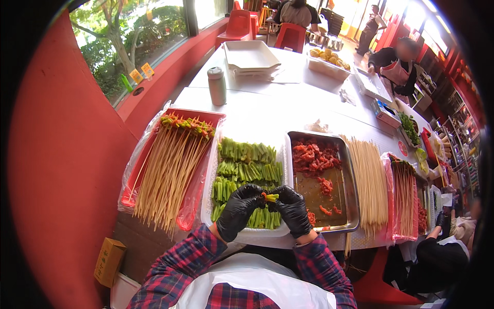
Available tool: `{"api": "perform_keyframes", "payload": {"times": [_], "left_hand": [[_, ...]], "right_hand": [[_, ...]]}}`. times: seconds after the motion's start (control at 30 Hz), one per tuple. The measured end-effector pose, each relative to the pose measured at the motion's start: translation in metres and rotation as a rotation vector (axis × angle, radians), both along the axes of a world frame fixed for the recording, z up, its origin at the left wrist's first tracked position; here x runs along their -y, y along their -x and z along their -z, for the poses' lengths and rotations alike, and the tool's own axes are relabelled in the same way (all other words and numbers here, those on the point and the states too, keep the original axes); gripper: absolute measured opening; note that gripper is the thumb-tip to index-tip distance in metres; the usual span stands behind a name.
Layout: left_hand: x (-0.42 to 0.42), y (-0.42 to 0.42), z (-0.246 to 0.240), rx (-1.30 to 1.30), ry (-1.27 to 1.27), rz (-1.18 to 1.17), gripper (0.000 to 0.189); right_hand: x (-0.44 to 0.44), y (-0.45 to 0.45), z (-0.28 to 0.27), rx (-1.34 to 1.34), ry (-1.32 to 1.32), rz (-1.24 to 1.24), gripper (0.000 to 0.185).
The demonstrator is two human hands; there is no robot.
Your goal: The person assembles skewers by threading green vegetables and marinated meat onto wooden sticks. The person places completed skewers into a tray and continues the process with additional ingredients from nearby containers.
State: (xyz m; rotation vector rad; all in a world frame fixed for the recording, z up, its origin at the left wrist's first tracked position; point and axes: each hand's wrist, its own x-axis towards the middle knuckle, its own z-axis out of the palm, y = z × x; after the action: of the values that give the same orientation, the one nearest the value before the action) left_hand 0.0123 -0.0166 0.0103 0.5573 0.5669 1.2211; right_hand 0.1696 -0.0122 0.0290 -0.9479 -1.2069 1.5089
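In black gloves, my left hand (240,211) and my right hand (291,210) meet over a white perforated tray (207,201). Pinched between their fingertips is a small bundle of green stem pieces wrapped in red meat (271,197). Rows of cut green stems (249,151) fill the tray beneath, partly hidden by my hands. Just right of it, a stainless steel tray (352,193) holds a heap of sliced raw meat (314,156) and a few loose scraps. To the left, a plastic-lined red tray (146,164) bears loaded wooden skewers (170,174), their food ends pointing away from me.
Bare wooden skewers (364,185) lie right of the steel tray, beside another red tray of skewers (405,201). Farther back stand a green tumbler (217,87), stacked white trays (251,56) and a tub of yellowish food (328,69). Co-workers sit or stand right and beyond.
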Motion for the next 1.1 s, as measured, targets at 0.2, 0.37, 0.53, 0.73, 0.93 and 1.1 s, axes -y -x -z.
{"api": "perform_keyframes", "payload": {"times": [0.2, 0.37, 0.53, 0.73, 0.93, 1.1], "left_hand": [[0.007, 0.008, -0.006, -0.218, -0.178, -0.044, 0.020], [0.007, 0.015, -0.027, -0.846, -0.786, -0.085, 0.014], [0.009, 0.015, -0.029, -1.002, -0.951, -0.138, 0.017], [0.010, 0.011, -0.030, -1.028, -0.969, -0.165, 0.017], [0.009, 0.011, -0.031, -1.098, -0.949, -0.201, 0.017], [0.010, 0.011, -0.026, -1.130, -0.983, -0.204, 0.017]], "right_hand": [[0.001, -0.006, -0.002, -0.221, 0.095, -0.107, 0.016], [0.004, -0.003, 0.009, -0.391, 0.097, -0.065, 0.020], [0.003, -0.005, 0.015, -0.443, 0.101, -0.095, 0.023], [0.003, -0.005, 0.012, -0.364, 0.121, -0.041, 0.024], [0.005, -0.002, 0.009, -0.317, 0.124, -0.009, 0.022], [0.004, 0.000, 0.005, -0.297, 0.142, -0.029, 0.021]]}}
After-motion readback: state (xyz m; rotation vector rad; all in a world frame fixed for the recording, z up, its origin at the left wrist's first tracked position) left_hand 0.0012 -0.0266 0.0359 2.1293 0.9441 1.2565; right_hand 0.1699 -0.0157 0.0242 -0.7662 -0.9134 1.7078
